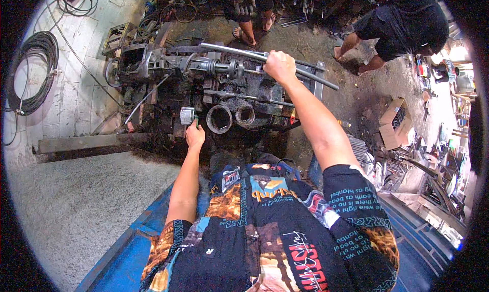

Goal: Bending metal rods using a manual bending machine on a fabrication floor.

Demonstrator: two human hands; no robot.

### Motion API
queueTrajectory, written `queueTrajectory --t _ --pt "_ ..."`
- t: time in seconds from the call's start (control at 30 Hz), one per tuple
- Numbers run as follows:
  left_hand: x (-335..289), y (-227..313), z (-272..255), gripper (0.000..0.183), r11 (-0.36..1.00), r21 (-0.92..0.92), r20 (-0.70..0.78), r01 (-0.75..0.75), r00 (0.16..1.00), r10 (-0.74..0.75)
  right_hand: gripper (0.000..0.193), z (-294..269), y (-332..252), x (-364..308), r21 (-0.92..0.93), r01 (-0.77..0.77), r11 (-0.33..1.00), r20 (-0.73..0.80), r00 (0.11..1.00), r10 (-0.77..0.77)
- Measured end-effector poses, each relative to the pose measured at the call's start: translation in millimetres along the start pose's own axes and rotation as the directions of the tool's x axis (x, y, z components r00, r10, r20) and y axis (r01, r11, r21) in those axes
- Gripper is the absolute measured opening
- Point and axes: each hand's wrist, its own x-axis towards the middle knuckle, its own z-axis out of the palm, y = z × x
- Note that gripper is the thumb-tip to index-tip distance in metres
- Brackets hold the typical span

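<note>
Hammer [188,116] with square metal head held upright at the near edge of a greasy gearbox [204,83], left hand [195,137] fingers clenched around its handle, right hand [279,66] clenched on a long steel bar [244,53] lying across the gearbox top

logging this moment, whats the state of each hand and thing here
right hand: closed around the long metal bar
left hand: gripping a small hammer, head up
two round bores: open
cable coil: wound up on floor
cardboard box: open
</note>
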Motion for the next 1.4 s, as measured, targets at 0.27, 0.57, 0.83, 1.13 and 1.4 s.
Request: queueTrajectory --t 0.27,0.57,0.83,1.13,1.4 --pt "-1 2 1 0.04 0.998 -0.044 -0.04 -0.039 0.998 0.037 0.018 3 4 0 -0.015 -0.004 1.0 -0.042 0.999 0.003" --pt "0 -2 4 0.04 0.997 -0.045 -0.053 -0.062 0.997 0.06 0.016 6 6 -2 -0.04 0.013 0.999 -0.087 0.996 -0.017" --pt "1 -3 2 0.04 0.998 -0.058 -0.03 0.006 1.0 -0.007 0.018 1 4 -3 -0.046 0.003 0.999 -0.045 0.999 -0.005" --pt "2 -6 6 0.042 0.998 -0.063 -0.02 -0.007 1.0 0.005 0.025 -4 4 -5 -0.061 -0.013 0.998 -0.007 1.0 0.013" --pt "1 -8 10 0.043 0.998 -0.05 -0.019 -0.033 0.999 0.032 0.026 -6 5 -3 -0.065 -0.025 0.998 0.024 0.999 0.027"
